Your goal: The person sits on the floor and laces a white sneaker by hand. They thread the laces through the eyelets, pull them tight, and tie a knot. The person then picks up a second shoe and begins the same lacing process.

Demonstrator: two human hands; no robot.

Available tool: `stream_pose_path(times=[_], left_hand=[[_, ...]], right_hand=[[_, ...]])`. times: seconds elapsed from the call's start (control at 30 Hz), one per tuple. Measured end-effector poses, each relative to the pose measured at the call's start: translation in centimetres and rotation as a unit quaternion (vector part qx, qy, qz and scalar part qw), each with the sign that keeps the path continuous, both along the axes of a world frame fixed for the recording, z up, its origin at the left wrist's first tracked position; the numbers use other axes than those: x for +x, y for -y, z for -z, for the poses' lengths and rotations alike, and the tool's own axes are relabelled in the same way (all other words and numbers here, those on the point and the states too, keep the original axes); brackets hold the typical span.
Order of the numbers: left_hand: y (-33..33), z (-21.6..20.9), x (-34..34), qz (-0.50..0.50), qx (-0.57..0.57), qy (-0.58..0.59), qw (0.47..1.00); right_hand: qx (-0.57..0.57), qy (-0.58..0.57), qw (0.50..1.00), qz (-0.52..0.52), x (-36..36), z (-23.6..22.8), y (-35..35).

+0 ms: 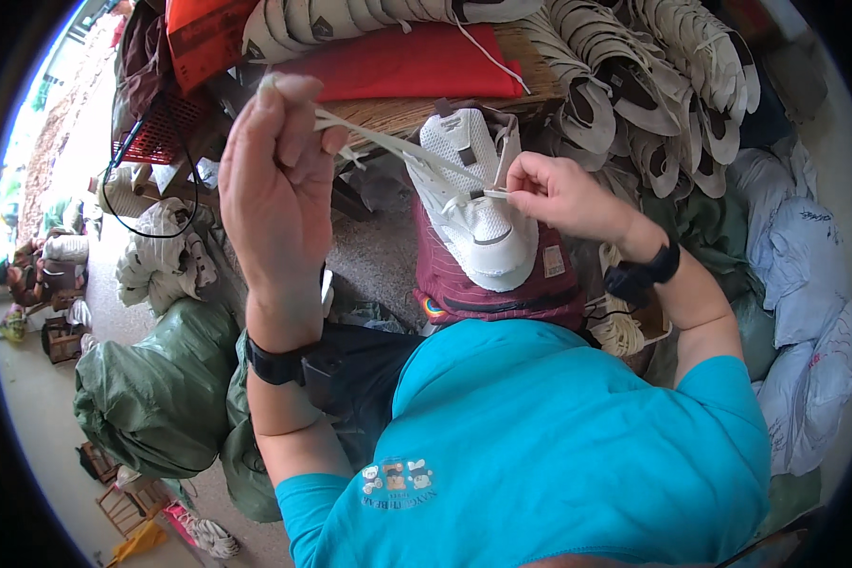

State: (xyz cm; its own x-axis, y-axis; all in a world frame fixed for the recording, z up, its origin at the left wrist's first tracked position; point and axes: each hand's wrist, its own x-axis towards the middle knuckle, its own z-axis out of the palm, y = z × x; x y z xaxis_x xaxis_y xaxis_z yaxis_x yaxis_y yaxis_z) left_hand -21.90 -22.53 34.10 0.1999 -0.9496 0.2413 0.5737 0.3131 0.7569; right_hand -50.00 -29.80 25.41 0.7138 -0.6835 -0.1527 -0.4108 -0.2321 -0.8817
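Note:
A white mesh shoe upper (504,254) rests toe toward me on a maroon bag-like cloth (445,284) at my lap. Off-white shoelace (393,144) runs from its eyelets up and leftward in taut strands to my left hand (279,180). That hand is raised at the upper left, its fingers closed on the lace. Beside the shoe's right edge, my right hand (568,197) pinches a short length of lace between thumb and forefinger, close to the eyelets. Just what lies inside the left fingers is partly hidden.
Ahead stands a wooden bench (388,115) with red cloth (417,71) and a row of shoe uppers (350,17). More uppers (653,95) are stacked at the far right. Green sacks (156,379) lie left, white sacks (805,265) right. A red basket (161,133) stands far left.

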Motion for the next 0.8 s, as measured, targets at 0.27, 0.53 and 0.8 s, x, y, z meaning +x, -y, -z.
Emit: stream_pose_path(times=[0.27, 0.53, 0.8], left_hand=[[3.2, -2.0, 1.1, 0.156, -0.068, -0.083, 0.982], [1.9, -5.4, 2.7, 0.229, -0.16, -0.101, 0.955], [2.0, -6.4, 0.7, 0.221, -0.205, -0.01, 0.953]], right_hand=[[-0.123, -0.03, 0.991, -0.029, -0.2, -1.1, -0.8], [-0.306, 0.039, 0.948, -0.075, 1.7, 0.1, -3.5], [-0.259, 0.126, 0.956, 0.056, 4.0, -1.6, -1.2]])
